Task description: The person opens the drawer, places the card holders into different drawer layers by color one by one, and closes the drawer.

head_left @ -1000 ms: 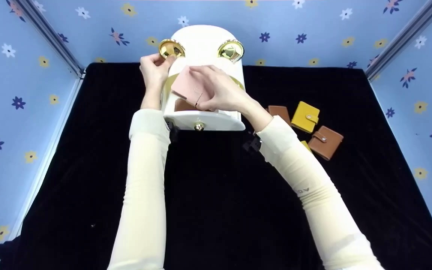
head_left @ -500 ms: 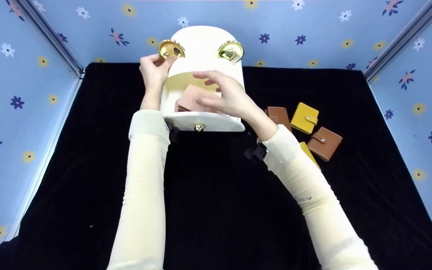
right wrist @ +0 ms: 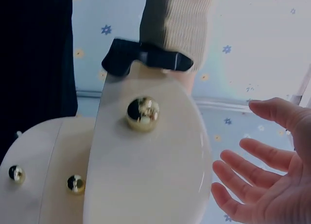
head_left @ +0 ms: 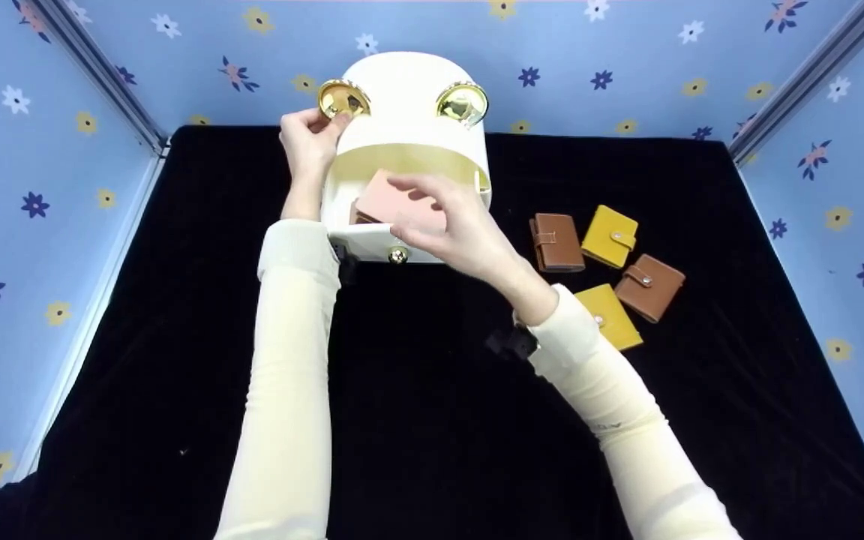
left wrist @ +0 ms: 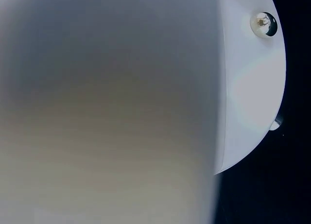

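A white box [head_left: 409, 120] with a rounded top carries two round gold ornaments like eyes. My left hand [head_left: 308, 146] pinches the left gold ornament [head_left: 342, 99] by its rim, thumb in front. Out from the front stands a drawer [head_left: 364, 244] with a gold knob [head_left: 397, 256]. Inside it a pink wallet [head_left: 391, 201] lies tilted, on something brown that is mostly hidden. My right hand [head_left: 454, 225] hovers over the drawer's right side with its fingers apart, holding nothing. In the right wrist view, its spread fingers [right wrist: 252, 170] are beside the drawer front [right wrist: 150, 170].
To the right on the black cloth [head_left: 432, 420] lie a brown wallet [head_left: 558, 242], a yellow wallet [head_left: 610, 235], another brown wallet [head_left: 651, 287] and another yellow wallet [head_left: 608, 316]. Blue flowered panels [head_left: 567, 67] enclose the back and sides. The left wrist view is mostly blocked by a blurred surface.
My right hand has let go of the pink wallet, which now lies in the drawer. The hand has drawn back right and towards me. My left hand has stayed put.
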`<state>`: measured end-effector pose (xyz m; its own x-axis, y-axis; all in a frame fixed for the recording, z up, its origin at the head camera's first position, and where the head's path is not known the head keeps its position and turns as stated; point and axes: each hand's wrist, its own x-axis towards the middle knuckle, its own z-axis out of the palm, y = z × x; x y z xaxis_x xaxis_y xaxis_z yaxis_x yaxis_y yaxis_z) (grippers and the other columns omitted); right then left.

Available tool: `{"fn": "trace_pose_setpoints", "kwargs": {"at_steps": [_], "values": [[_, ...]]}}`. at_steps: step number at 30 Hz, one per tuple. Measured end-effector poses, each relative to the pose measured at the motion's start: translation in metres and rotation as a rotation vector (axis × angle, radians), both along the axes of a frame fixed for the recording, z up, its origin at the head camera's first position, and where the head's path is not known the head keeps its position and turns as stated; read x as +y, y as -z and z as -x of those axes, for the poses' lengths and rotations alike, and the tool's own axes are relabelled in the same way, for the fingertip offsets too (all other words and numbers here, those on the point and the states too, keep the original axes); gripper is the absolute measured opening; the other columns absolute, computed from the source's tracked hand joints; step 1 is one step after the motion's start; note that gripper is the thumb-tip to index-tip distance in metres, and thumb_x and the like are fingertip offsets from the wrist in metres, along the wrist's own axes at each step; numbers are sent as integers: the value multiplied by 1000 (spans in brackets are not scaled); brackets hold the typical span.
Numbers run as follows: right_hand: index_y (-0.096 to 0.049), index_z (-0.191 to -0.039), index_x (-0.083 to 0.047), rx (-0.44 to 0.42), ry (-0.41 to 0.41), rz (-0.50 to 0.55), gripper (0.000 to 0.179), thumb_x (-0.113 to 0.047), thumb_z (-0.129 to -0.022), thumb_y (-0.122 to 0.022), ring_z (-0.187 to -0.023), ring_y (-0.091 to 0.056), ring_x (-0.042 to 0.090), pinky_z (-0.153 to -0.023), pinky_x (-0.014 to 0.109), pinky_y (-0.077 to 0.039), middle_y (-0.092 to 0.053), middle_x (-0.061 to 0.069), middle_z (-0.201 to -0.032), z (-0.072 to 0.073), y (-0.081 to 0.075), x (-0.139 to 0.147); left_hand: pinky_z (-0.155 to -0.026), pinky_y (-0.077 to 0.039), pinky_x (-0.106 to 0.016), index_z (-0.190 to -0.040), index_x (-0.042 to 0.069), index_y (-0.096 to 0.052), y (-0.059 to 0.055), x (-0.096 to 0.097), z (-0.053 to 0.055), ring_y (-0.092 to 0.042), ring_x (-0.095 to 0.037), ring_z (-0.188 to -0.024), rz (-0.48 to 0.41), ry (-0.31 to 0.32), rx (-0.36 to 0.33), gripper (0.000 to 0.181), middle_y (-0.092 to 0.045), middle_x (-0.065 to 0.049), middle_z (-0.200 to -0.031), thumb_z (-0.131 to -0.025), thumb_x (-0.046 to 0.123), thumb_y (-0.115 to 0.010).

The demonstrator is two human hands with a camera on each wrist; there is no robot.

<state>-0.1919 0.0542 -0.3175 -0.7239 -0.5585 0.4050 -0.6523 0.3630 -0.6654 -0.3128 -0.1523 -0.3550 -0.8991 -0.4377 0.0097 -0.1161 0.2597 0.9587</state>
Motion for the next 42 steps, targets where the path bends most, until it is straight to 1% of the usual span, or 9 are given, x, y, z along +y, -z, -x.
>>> {"fn": "trace_pose_setpoints", "kwargs": {"at_steps": [8,12,17,20,23,28,30,33,42], "values": [[-56,-115,-3,13,14,89,39,-20,-81,-65,-93,-56,18,-74,33,-46,-59,6,-111,-21,13,1,-67,-44,-19,-94,6,-70,1,1,0,-58,-10,-71,3,-1,8,23,-67,-3,-79,-77,21,-70],[-58,-112,-3,6,32,130,37,-22,-81,-66,-90,-57,18,-71,32,-47,-61,7,-106,-29,22,1,-67,-44,-20,-93,5,-70,1,1,0,-59,-11,-71,11,1,13,24,-67,-4,-81,-77,22,-70],[-61,-106,-3,-24,48,218,34,-22,-79,-68,-85,-59,17,-68,33,-48,-63,6,-99,-36,38,0,-68,-45,-20,-93,5,-70,1,0,0,-59,-10,-71,20,3,8,24,-67,-4,-81,-77,23,-70],[-63,-102,-2,-37,63,278,29,-18,-79,-69,-83,-60,16,-67,34,-48,-65,5,-96,-39,48,-3,-67,-44,-20,-93,6,-70,0,0,0,-58,-10,-70,7,7,-6,24,-66,-2,-79,-77,23,-70],[-63,-99,1,-53,73,338,25,-11,-78,-68,-79,-60,19,-65,35,-49,-65,7,-93,-43,56,-6,-66,-43,-20,-94,7,-70,-1,1,-1,-56,-8,-68,3,12,-19,23,-64,0,-75,-78,23,-69],[-62,-92,8,-75,101,407,18,0,-77,-66,-72,-61,25,-61,33,-49,-64,17,-85,-52,55,-10,-68,-43,-20,-95,7,-70,-2,1,-1,-56,-9,-70,-4,10,-24,24,-64,0,-78,-77,24,-69],[-61,-89,10,-73,123,412,15,2,-77,-65,-70,-61,25,-60,32,-50,-64,19,-81,-55,53,-12,-69,-44,-20,-95,7,-70,-2,1,-1,-57,-9,-72,-13,6,-21,25,-65,-2,-80,-77,24,-70],[-61,-87,9,-80,160,409,13,1,-78,-65,-68,-61,24,-58,31,-50,-64,16,-79,-55,56,-13,-69,-44,-20,-96,6,-69,-1,1,-1,-58,-10,-74,-15,5,-17,26,-66,-3,-84,-76,24,-70],[-61,-80,6,-157,303,369,15,-7,-78,-68,-59,-60,21,-53,30,-49,-64,12,-71,-50,73,-21,-70,-44,-20,-95,7,-70,-1,1,-1,-58,-11,-75,2,7,-32,25,-66,-2,-83,-77,25,-69]]}}
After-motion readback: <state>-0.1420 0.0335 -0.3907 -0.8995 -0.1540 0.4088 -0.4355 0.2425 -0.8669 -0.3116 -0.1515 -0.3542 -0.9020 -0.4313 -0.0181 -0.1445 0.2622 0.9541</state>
